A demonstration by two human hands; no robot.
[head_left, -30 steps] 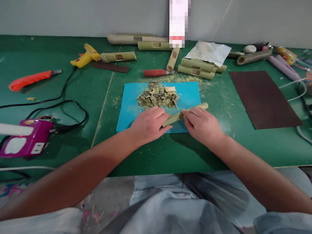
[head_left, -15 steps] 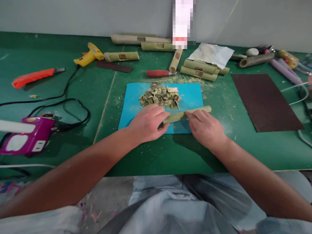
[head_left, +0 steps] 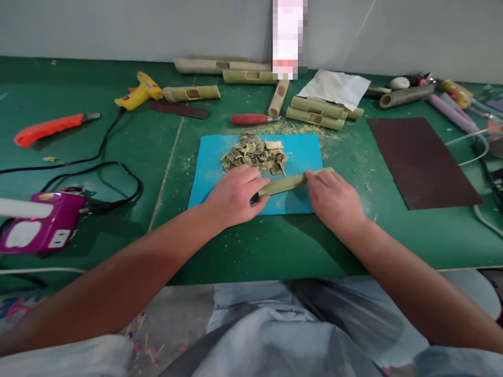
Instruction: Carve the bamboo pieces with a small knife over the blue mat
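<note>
A pale green bamboo tube (head_left: pixel 283 185) lies across both hands, over the front part of a blue sheet (head_left: pixel 302 149). Its left end is gripped by my left hand (head_left: pixel 238 195), with the thumb below and the fingers above. A small dark bit shows between that thumb and forefinger; I cannot make out what it is. My right hand (head_left: pixel 336 201) is closed around the tube near its right end, the fingers curled over the top. Just behind the tube, a heap of bamboo chips (head_left: pixel 255 154) rests on the sheet.
A red-handled knife (head_left: pixel 251 119) lies behind the sheet, beside several notched bamboo tubes (head_left: pixel 314 118). To the left are a yellow glue gun (head_left: pixel 139 93), an orange-handled tool (head_left: pixel 51 129) and a purple power strip (head_left: pixel 63 220) with cords. A dark brown sheet (head_left: pixel 422 162) lies right.
My right hand has slid a little toward the tube's right end, covering more of it. My left hand keeps its hold. The whole view has shifted slightly.
</note>
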